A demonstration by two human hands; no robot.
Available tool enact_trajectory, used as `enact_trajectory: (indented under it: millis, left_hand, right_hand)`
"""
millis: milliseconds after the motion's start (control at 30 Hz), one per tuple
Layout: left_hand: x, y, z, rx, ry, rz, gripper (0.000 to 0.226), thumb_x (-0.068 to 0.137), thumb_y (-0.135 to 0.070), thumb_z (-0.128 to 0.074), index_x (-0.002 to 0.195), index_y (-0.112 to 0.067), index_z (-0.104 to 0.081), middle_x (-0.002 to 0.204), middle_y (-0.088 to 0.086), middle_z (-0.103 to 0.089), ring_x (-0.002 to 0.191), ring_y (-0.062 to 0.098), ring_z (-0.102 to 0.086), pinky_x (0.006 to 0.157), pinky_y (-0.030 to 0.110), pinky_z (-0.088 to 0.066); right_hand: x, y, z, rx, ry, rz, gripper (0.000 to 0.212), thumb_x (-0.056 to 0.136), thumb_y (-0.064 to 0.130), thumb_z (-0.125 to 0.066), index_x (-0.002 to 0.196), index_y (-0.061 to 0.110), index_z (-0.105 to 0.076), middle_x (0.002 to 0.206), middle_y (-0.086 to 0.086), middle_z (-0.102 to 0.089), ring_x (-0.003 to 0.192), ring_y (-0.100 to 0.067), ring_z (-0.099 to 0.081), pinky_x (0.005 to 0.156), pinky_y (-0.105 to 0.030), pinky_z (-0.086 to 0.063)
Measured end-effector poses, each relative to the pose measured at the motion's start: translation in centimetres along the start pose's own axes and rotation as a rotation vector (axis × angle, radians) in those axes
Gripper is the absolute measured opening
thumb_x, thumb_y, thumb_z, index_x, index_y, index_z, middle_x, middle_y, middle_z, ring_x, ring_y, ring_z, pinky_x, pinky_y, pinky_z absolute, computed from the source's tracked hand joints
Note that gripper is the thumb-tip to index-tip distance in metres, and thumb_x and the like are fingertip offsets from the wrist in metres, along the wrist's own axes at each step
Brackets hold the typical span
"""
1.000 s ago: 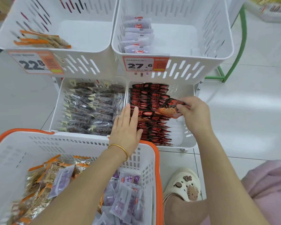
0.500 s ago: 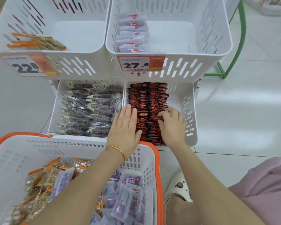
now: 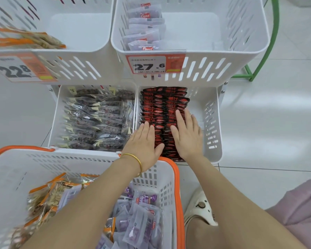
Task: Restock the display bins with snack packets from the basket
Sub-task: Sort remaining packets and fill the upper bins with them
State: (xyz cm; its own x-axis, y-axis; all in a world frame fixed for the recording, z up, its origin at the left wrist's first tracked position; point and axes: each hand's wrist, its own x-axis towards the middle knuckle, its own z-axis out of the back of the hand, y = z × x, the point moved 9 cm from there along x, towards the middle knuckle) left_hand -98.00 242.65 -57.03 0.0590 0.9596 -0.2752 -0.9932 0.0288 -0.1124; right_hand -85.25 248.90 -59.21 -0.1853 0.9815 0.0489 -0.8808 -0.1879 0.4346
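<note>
Red snack packets (image 3: 164,105) stand in a tight row in the lower right bin (image 3: 211,123). My left hand (image 3: 143,144) lies flat with straight fingers on the near left part of that row. My right hand (image 3: 186,135) lies flat on the row's right side, fingers straight and pointing away. Neither hand holds a packet. The orange-rimmed white basket (image 3: 176,177) sits in front, under my left forearm, with purple packets (image 3: 142,221) and orange-edged nut packets (image 3: 47,194) inside.
The lower left bin (image 3: 54,115) is full of dark packets. The upper left bin (image 3: 79,29) holds a few orange packets, the upper right bin (image 3: 241,29) a row of pale purple ones. Price tags read 22.8 and 27.6. A green frame (image 3: 258,65) stands right; my shoe (image 3: 199,207) below.
My right hand put the red packet it held into the row, then flattened from curled fingers onto the packets. My left hand stayed pressed on the row.
</note>
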Motion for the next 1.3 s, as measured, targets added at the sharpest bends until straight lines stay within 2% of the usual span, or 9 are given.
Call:
enact_trajectory:
  millis: [200, 367, 567, 700, 833, 933, 1067, 1167, 1300]
  left_hand:
    - [-0.4, 0.3, -2.1, 0.012, 0.187, -0.010, 0.070, 0.097, -0.052, -0.010, 0.147, -0.008, 0.011, 0.155, 0.009, 0.019, 0.143, 0.018, 0.018, 0.119, 0.036, 0.004]
    - [0.2, 0.0, -1.0, -0.025, 0.117, 0.011, 0.068, 0.098, -0.050, -0.011, 0.147, -0.009, 0.012, 0.154, 0.008, 0.022, 0.142, 0.017, 0.021, 0.117, 0.033, 0.009]
    - [0.3, 0.3, -1.7, -0.010, 0.121, 0.054, 0.068, 0.097, -0.051, -0.010, 0.148, -0.012, 0.012, 0.154, 0.008, 0.023, 0.142, 0.018, 0.022, 0.118, 0.036, 0.008]
    - [0.5, 0.4, -2.0, -0.002, 0.144, 0.071, 0.066, 0.097, -0.051, -0.011, 0.149, -0.015, 0.010, 0.154, 0.008, 0.023, 0.142, 0.019, 0.021, 0.118, 0.038, 0.007]
    - [0.3, 0.4, -2.0, -0.053, 0.161, 0.089, 0.065, 0.097, -0.052, -0.012, 0.149, -0.019, 0.009, 0.155, 0.007, 0.022, 0.143, 0.018, 0.020, 0.118, 0.038, 0.006]
    - [-1.3, 0.9, -0.5, -0.133, 0.054, 0.094, 0.066, 0.097, -0.053, -0.014, 0.149, -0.019, 0.008, 0.156, 0.005, 0.020, 0.143, 0.016, 0.019, 0.118, 0.036, 0.006]
    - [-7.2, 3.1, 2.9, -0.237, -0.128, 0.082, 0.063, 0.099, -0.048, -0.018, 0.150, -0.018, 0.003, 0.157, 0.002, 0.017, 0.143, 0.012, 0.016, 0.117, 0.028, 0.007]
    - [-13.9, 7.9, 4.5, -0.181, -0.132, 0.143, 0.063, 0.099, -0.046, -0.022, 0.150, -0.017, 0.001, 0.156, 0.002, 0.018, 0.143, 0.012, 0.016, 0.115, 0.025, 0.008]
    - [-23.5, 16.1, 4.8, -0.035, -0.005, 0.328, 0.064, 0.098, -0.043, -0.033, 0.150, -0.016, -0.006, 0.157, 0.007, 0.015, 0.145, 0.018, 0.010, 0.115, 0.025, 0.003]
  right_hand:
    - [-0.1, 0.1, -0.5, -0.082, -0.096, -0.028, 0.063, 0.094, 0.055, -0.008, 0.151, 0.028, -0.010, 0.160, -0.004, -0.006, 0.145, -0.031, -0.011, 0.113, -0.054, -0.020]
    - [-0.4, 1.1, 2.0, -0.067, -0.317, 0.019, 0.054, 0.097, 0.047, -0.028, 0.146, 0.023, -0.033, 0.153, -0.008, -0.031, 0.138, -0.033, -0.033, 0.107, -0.056, -0.031]
    - [0.0, 0.7, -1.5, -0.177, -0.092, 0.032, 0.061, 0.093, 0.054, -0.009, 0.150, 0.032, -0.013, 0.159, 0.000, -0.009, 0.146, -0.027, -0.003, 0.114, -0.058, -0.014]
    - [0.0, 0.8, -1.7, -0.197, -0.074, 0.017, 0.062, 0.091, 0.054, -0.001, 0.150, 0.034, -0.003, 0.160, 0.003, 0.002, 0.146, -0.025, 0.007, 0.116, -0.057, -0.006]
    - [-0.4, 0.6, -0.9, -0.126, -0.067, -0.004, 0.064, 0.089, 0.055, 0.002, 0.150, 0.036, -0.004, 0.160, 0.006, 0.002, 0.147, -0.022, 0.007, 0.116, -0.054, -0.006]
    - [-1.5, 1.3, 2.3, 0.038, -0.189, -0.037, 0.064, 0.091, 0.055, -0.003, 0.150, 0.034, -0.017, 0.159, 0.004, -0.011, 0.147, -0.022, -0.003, 0.117, -0.050, -0.011]
    - [-2.7, 5.9, 6.2, 0.266, -0.255, 0.099, 0.060, 0.093, 0.052, -0.013, 0.145, 0.031, -0.032, 0.157, 0.004, -0.020, 0.146, -0.019, -0.008, 0.117, -0.037, -0.008]
    - [-4.7, 12.4, 6.6, 0.273, -0.224, 0.304, 0.056, 0.096, 0.044, -0.019, 0.142, 0.021, -0.041, 0.152, -0.006, -0.033, 0.142, -0.027, -0.021, 0.115, -0.029, -0.007]
    - [-10.4, 20.8, 1.6, 0.362, 0.079, 0.564, 0.043, 0.098, 0.031, -0.036, 0.137, 0.016, -0.049, 0.146, -0.007, -0.041, 0.137, -0.025, -0.031, 0.113, -0.029, -0.014]
